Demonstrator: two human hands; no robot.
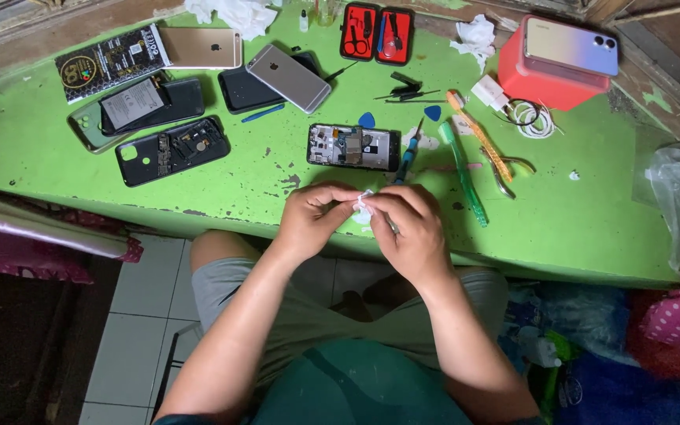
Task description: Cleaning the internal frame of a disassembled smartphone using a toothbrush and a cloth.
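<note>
Pinching a small white wad (pixel 363 206) between them, the left hand (pixel 312 216) and the right hand (pixel 411 224) met just over the near edge of the green worktop (pixel 576 228). Both sets of fingers were curled closed on the wad, which looked like tissue or cotton, though it was too small to tell for sure; a thin dark tool seemed to poke out below the right hand. Just beyond the hands lay an opened phone (pixel 352 147) with its insides showing, and a blue-handled screwdriver (pixel 407 157) rested beside it on the right. Farther right lay a green brush-like stick (pixel 463 173) and an orange-handled tool (pixel 482 145). On the far left sat a black phone shell (pixel 172 150), a battery (pixel 131 103) on another dark shell, and a gold phone (pixel 200 48) face down. A silver phone (pixel 288 77) lay tilted near the middle far side, with a red tool case (pixel 377 34) open behind it. At the far right a red box (pixel 548 75) carried a pastel phone (pixel 570 46).
</note>
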